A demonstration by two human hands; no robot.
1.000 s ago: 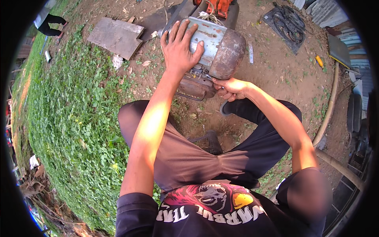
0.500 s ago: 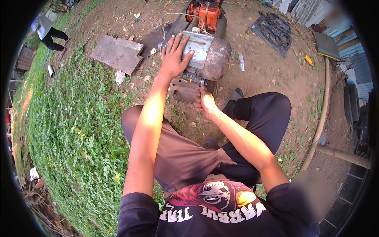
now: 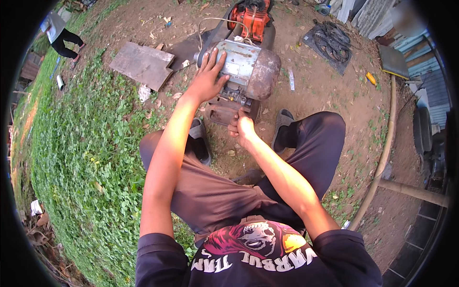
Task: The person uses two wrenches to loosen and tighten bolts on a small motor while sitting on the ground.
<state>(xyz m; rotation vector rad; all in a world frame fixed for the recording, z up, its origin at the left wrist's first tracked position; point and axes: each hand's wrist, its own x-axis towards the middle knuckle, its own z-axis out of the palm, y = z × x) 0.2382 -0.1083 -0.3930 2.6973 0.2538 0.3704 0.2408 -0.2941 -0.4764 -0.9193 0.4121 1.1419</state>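
A small grey engine (image 3: 248, 71) with a rusty round end stands on bare dirt in front of me, and I sit with knees bent and dark trousers on. My left hand (image 3: 208, 79) lies flat on the engine's pale left side, fingers spread. My right hand (image 3: 240, 128) is curled into a fist at the lower front of the engine, by its rusty base; what it grips is hidden by the fingers.
An orange machine (image 3: 251, 16) sits just behind the engine. A flat grey board (image 3: 142, 63) lies to the left, grass (image 3: 81, 153) beyond it. A black fan grille (image 3: 330, 40) and a long pole (image 3: 382, 158) lie at right. Another person (image 3: 60, 33) stands far left.
My view has drawn back and the engine sits farther up. My right hand has slid down from the engine's side to its lower front. The left hand stays on the engine.
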